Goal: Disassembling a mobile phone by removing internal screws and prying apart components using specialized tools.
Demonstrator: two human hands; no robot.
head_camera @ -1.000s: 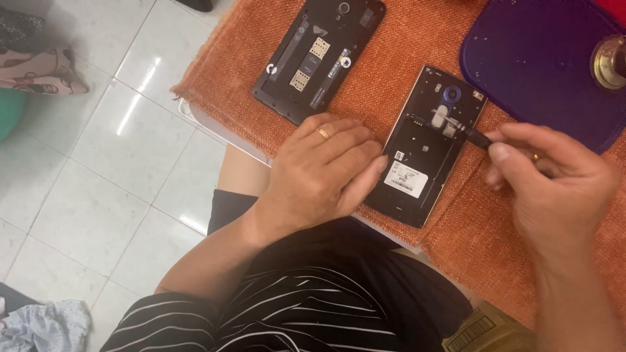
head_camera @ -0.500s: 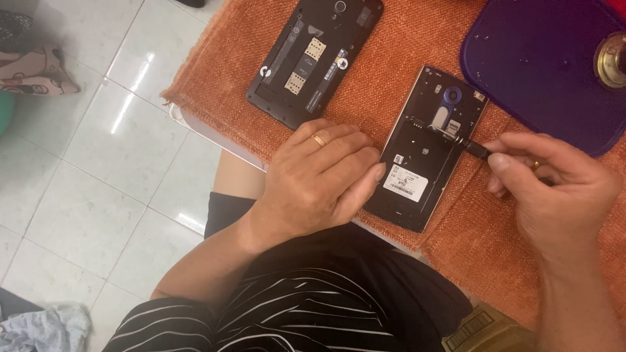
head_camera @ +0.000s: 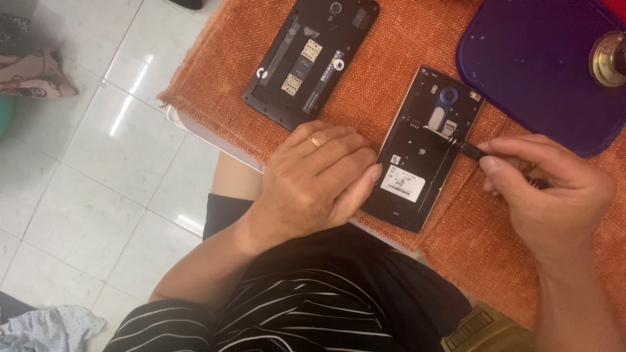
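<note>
A black phone with its back cover off (head_camera: 427, 153) lies on an orange woven cloth (head_camera: 404, 52). My left hand (head_camera: 319, 179), with a gold ring on one finger, rests flat on the cloth and presses against the phone's left edge. My right hand (head_camera: 548, 189) pinches a thin dark screwdriver (head_camera: 466, 148) whose tip touches the phone near its upper middle, below the camera ring. A second opened black phone (head_camera: 312, 58) lies further away to the left, card slots showing.
A purple tray (head_camera: 535, 65) sits at the top right with a round metal object (head_camera: 610, 58) on it. The table edge runs diagonally under my left wrist. White floor tiles lie to the left, with crumpled fabric (head_camera: 45, 326) at the bottom left.
The screwdriver tip has shifted slightly along the phone's upper area. My left hand has stayed pressed against the phone.
</note>
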